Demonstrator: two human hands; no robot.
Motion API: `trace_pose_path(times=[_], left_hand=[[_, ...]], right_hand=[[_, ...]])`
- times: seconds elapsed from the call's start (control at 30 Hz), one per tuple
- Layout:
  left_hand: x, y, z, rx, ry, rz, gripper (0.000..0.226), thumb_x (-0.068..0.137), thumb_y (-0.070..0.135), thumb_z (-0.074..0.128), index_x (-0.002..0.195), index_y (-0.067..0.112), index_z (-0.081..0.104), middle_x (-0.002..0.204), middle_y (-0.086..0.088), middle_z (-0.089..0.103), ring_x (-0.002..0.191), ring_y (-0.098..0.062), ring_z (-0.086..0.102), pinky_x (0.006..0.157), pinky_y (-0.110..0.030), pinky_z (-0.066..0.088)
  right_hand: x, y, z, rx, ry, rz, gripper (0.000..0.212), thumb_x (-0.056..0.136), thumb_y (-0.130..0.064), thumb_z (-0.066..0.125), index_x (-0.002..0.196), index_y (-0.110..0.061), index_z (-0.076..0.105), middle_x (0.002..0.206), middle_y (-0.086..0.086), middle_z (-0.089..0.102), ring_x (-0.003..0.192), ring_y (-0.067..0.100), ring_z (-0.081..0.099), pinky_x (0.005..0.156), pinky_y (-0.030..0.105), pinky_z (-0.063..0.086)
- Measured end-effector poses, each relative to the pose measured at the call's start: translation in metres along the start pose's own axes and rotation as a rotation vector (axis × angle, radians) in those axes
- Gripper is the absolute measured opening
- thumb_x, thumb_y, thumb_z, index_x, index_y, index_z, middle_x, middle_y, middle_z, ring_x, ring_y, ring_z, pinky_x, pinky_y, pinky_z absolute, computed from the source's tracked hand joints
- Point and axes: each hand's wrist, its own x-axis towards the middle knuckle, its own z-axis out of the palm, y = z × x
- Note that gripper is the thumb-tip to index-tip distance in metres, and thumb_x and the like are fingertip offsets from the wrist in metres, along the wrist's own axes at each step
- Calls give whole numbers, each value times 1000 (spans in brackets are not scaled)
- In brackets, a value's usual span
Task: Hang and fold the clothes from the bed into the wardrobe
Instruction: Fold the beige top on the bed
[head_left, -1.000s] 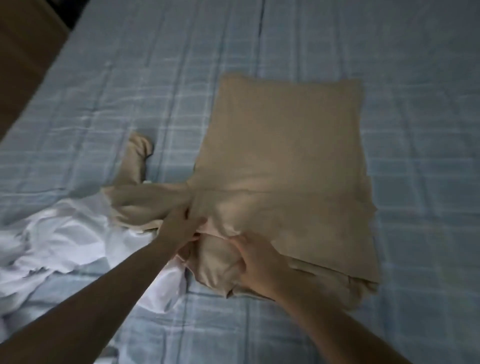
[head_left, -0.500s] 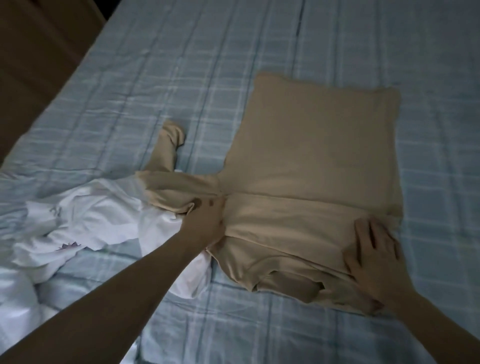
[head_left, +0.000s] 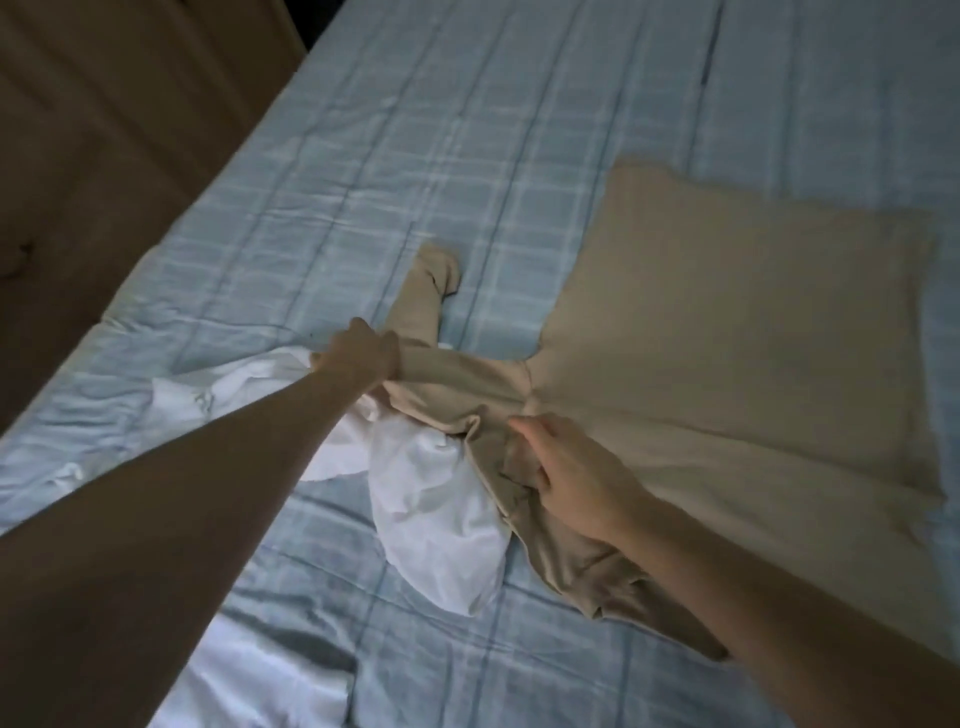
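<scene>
While clamped by left hand (head_left: 363, 349) fingers and right hand (head_left: 576, 475) fingers, tan shirt (head_left: 727, 332), hem away, sleeve leftward.

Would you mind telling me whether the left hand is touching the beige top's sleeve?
Touching. The head view shows the left hand closed on the sleeve of the beige top, with the cloth running straight out of the hand.
</scene>
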Motion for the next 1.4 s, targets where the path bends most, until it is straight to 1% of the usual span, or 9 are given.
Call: trace_pose_path(times=[0.13,0.23,0.47,0.73,0.87,1.03,1.13,1.27,1.4], left_hand=[[2,1,3,-118,3,-23,45,83,33,60,124,15,53,122,-13,60,118,-34,54,101,-41,41],[3,-6,1,-174,-23,71,20,73,25,65,92,25,69,102,-3,71,102,-27,66,92,-39,52],[15,-25,-12,-193,-99,417,11,78,24,67,68,26,72,85,-5,74,87,-23,69,82,-34,54],[9,-51,-28,-1200,-53,128,5,89,5,66,86,8,67,87,-6,63,75,-17,68,78,-31,59],[4,-59,-23,-1115,-169,-11,14,97,3,51,85,10,55,79,-10,56,62,-19,63,59,-30,55],[7,-55,-12,-925,-228,-12,35,85,-14,39,74,6,65,82,-22,65,71,-25,58,60,-31,51],[8,-36,-17,-820,-309,-5,23,91,-2,44,79,6,62,81,-18,63,72,-23,55,67,-35,47],[3,-4,-29,-1407,-599,-183,25,94,30,52,101,11,67,96,-13,68,85,-25,66,79,-33,54],[7,6,-47,-1884,-471,-225,41,99,38,32,109,10,61,102,-12,67,93,-28,65,78,-35,56]], right_hand=[[33,-1,11,-47,-194,143,49,84,-13,50,132,-11,44,132,15,46,123,33,43,101,37,39],[47,-11,5,-80,-232,220,39,89,-20,46,126,-12,48,130,13,50,121,32,47,96,40,43],[111,-78,-19,106,229,-20,33,82,-3,50,113,-8,60,110,10,61,103,28,56,88,35,43],[188,-127,-13,106,-193,115,48,69,-59,67,91,-17,64,79,-1,62,78,20,61,68,33,48],[194,-124,-14,-33,-195,162,10,84,-26,63,88,-19,58,98,6,58,93,23,56,71,25,37],[187,-116,-45,991,103,299,11,60,-6,53,61,-16,55,53,0,50,61,22,49,53,28,34],[175,-102,-64,1206,134,332,29,43,5,46,65,-12,55,68,10,54,71,26,56,58,27,42],[164,-90,-78,1232,78,379,37,49,13,44,76,-9,58,75,11,58,76,25,58,64,28,45],[156,-80,-85,948,166,458,32,64,16,44,65,-16,50,59,4,44,56,18,42,48,22,28]])
